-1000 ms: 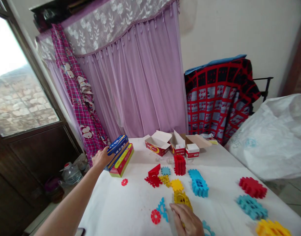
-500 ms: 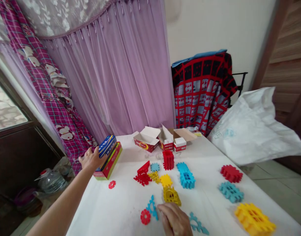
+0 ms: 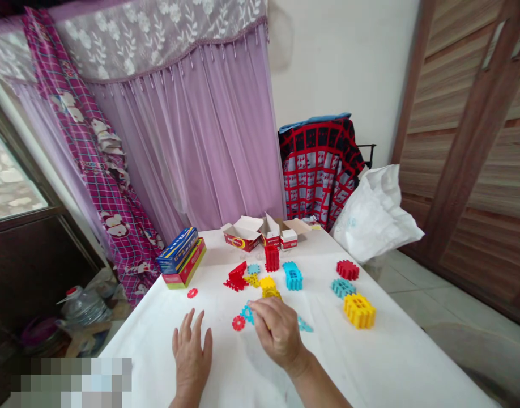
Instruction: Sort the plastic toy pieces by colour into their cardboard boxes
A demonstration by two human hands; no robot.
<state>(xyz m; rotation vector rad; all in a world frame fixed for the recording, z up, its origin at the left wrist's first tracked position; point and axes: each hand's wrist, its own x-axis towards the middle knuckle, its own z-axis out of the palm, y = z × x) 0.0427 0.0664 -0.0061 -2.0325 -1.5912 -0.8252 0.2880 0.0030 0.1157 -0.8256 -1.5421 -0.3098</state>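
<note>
Yellow toothed plastic blocks (image 3: 269, 285) near frame center, bright, notched edges, lower part hidden behind right hand (image 3: 276, 333). Right hand: fingers curled together fist-like; cannot tell if anything inside. Left hand (image 3: 192, 352), lower left of center: fingers apart, over white tablecloth (image 3: 149, 345). Red toothed disc (image 3: 238, 323) and blue cutout piece (image 3: 246, 313) left of right fist, blue piece partly covered. Blue block stack (image 3: 293, 276) beyond fist. Blue box (image 3: 178, 252) atop red-and-yellow box (image 3: 186, 272), left of center.
</note>
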